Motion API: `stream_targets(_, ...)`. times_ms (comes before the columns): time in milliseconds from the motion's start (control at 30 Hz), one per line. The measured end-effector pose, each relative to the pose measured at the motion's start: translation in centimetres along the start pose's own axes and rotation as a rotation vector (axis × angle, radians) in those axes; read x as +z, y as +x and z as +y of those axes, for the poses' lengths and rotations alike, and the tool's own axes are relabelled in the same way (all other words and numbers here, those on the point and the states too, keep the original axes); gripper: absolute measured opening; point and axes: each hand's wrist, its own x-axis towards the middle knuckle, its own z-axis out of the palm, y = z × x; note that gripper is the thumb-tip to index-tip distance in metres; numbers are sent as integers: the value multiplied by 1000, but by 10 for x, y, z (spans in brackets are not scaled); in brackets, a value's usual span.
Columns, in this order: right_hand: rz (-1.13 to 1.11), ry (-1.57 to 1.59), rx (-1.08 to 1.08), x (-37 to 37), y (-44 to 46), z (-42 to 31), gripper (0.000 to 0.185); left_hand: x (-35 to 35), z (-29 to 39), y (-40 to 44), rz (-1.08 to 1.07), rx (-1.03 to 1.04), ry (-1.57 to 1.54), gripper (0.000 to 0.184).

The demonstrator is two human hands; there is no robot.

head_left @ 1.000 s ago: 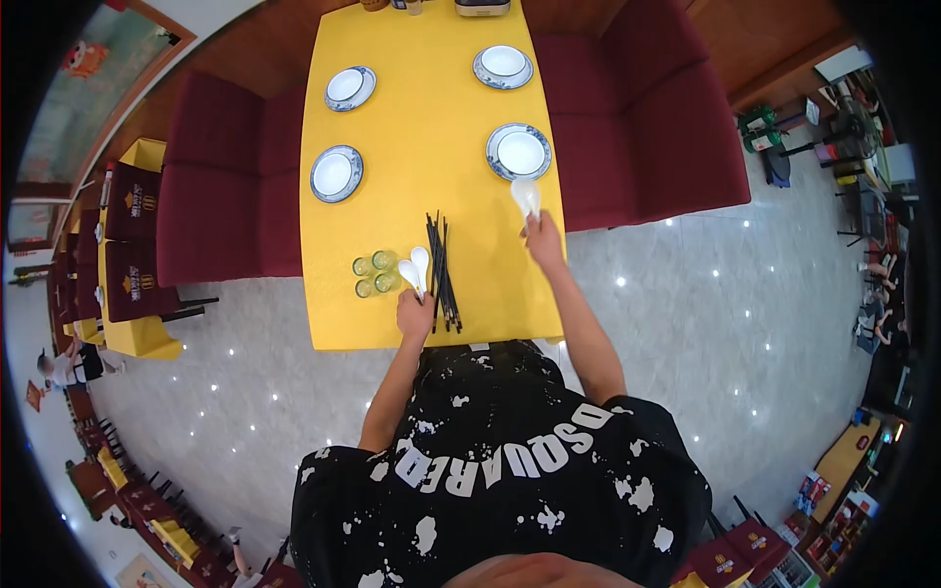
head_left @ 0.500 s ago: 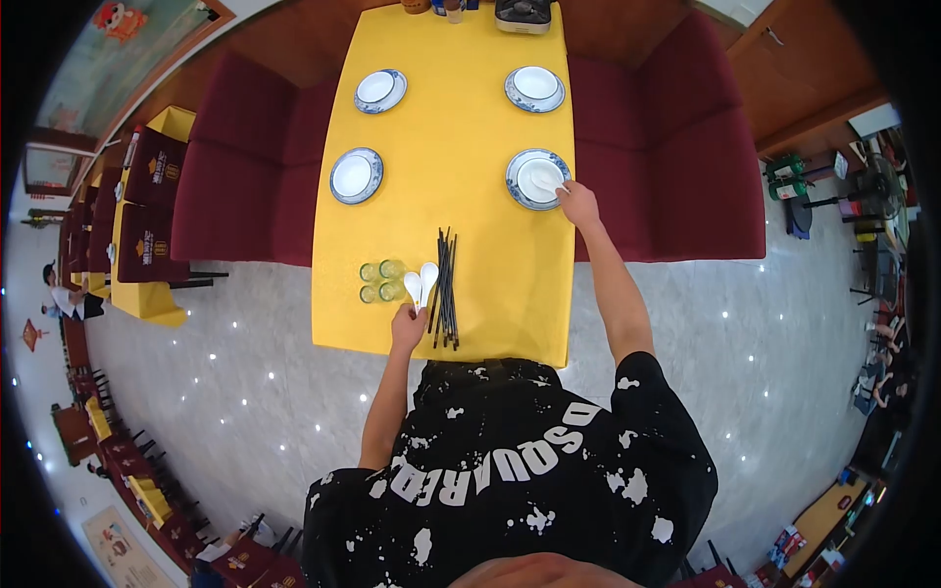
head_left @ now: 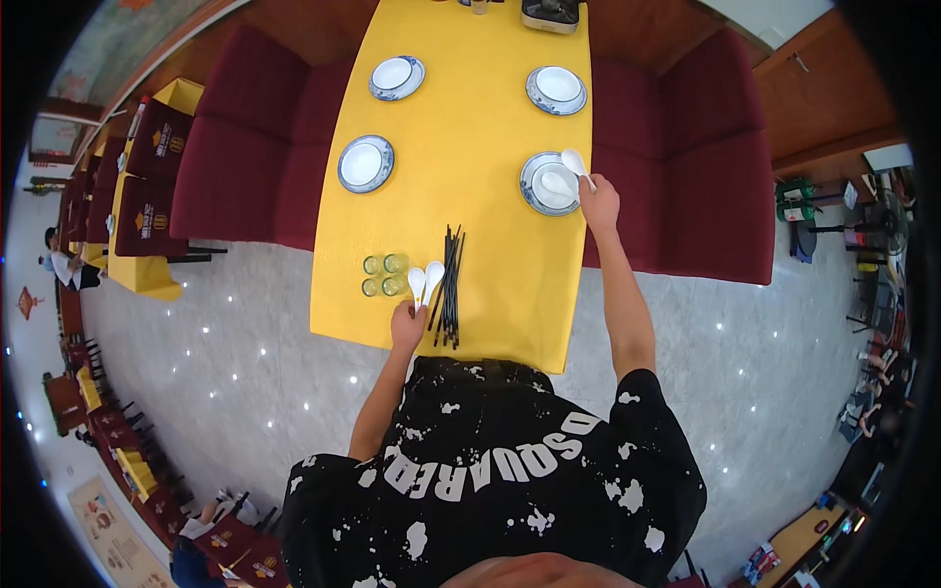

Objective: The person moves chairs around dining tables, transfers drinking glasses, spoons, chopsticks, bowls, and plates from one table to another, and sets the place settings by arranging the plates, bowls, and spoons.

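My right hand (head_left: 601, 204) is closed on the handle of a white soup spoon (head_left: 576, 163), held over the right edge of the nearer right place setting. Beneath it, another white spoon (head_left: 557, 183) lies in a white bowl (head_left: 551, 201) on a blue-patterned plate (head_left: 528, 196). Near the table's front, my left hand (head_left: 408, 326) grips two white soup spoons (head_left: 425, 282), their bowls pointing away from me. Beside these spoons on the right lies a loose bundle of black chopsticks (head_left: 450, 284). Several small green-tinted glasses (head_left: 382, 275) stand just left of them.
The yellow-clothed table (head_left: 470, 127) carries three more bowl-and-plate settings, including one at left (head_left: 366, 164). A portable stove (head_left: 551, 14) sits at the far end. Maroon benches (head_left: 686, 186) flank both sides. Other tables and a seated person (head_left: 69, 265) are at far left.
My right hand has risen slightly and moved off the bowl toward the plate's right edge. A spoon now shows in the bowl, apart from the one in that hand. My left hand keeps its spoons.
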Motion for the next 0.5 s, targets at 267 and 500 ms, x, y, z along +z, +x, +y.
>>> stream_targets(267, 93, 221, 43, 31, 93, -11, 30, -13, -3, -3, -72, -117, -160, 22)
stream_targets(500, 91, -21, 5, 80, 227, 8, 32, -73, 6, -23, -278, -382, -324, 22)
